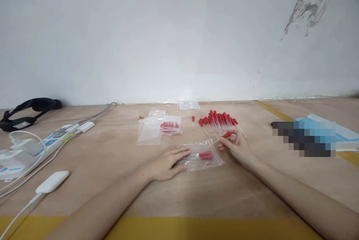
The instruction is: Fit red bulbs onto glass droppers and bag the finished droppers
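Observation:
My left hand (167,163) lies flat on the wooden table, its fingertips pressing the left edge of a clear zip bag (202,155) that holds two red-capped droppers. My right hand (237,145) pinches one red-capped dropper (226,135) at the bag's upper right corner. Just beyond it lies a loose pile of red-capped droppers (218,121). A single dropper (193,120) lies alone left of the pile.
A filled zip bag (170,127) rests on empty bags (149,131), with another empty bag (189,105) by the wall. A power strip (53,139), white adapters and cables sit at left, a black strap (30,107) at far left, blue masks (331,132) at right.

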`<state>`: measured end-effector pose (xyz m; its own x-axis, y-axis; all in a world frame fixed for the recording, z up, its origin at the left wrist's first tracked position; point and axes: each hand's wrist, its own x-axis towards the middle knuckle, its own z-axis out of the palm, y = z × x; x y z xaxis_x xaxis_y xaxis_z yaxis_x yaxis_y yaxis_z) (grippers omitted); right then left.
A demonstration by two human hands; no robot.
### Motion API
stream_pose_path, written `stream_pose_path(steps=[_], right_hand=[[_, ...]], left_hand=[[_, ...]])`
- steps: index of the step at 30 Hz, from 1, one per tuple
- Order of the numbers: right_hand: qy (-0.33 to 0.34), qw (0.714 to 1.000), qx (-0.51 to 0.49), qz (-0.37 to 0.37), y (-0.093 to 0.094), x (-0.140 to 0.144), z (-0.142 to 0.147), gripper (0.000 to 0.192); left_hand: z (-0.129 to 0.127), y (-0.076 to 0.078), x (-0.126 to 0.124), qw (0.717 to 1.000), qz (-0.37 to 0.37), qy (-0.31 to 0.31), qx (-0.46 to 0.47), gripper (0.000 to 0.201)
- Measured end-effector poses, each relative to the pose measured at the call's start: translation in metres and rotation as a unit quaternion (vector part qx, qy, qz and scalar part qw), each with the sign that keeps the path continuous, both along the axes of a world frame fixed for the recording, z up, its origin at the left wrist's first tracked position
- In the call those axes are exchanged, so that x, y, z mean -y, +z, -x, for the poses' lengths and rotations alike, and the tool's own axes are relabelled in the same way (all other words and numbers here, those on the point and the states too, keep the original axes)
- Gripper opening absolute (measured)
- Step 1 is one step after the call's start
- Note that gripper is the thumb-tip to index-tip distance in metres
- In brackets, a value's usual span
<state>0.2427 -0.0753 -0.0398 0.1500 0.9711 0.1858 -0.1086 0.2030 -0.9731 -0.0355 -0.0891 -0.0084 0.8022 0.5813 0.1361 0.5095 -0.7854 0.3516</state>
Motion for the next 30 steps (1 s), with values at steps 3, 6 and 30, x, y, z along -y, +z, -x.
stream_pose_path(steps=[3, 6, 30], right_hand=[[0.035, 0.999, 0.007, 0.025, 0.001, 0.001, -0.001, 0.049], [0.083, 0.995, 0.057, 0.029, 0.003, 0.004, -0.005, 0.039], [0.161, 0.962, 0.214, 0.052, 0.006, 0.0, 0.011, 0.022]], left_hand=[[0.001, -0.001, -0.001, 1.0, -0.002, 0.0, -0.005, 0.047], [0.001, -0.002, -0.001, 1.0, -0.005, 0.0, -0.006, 0.047], [-0.002, 0.003, 0.003, 1.0, -0.02, 0.003, 0.005, 0.052]])
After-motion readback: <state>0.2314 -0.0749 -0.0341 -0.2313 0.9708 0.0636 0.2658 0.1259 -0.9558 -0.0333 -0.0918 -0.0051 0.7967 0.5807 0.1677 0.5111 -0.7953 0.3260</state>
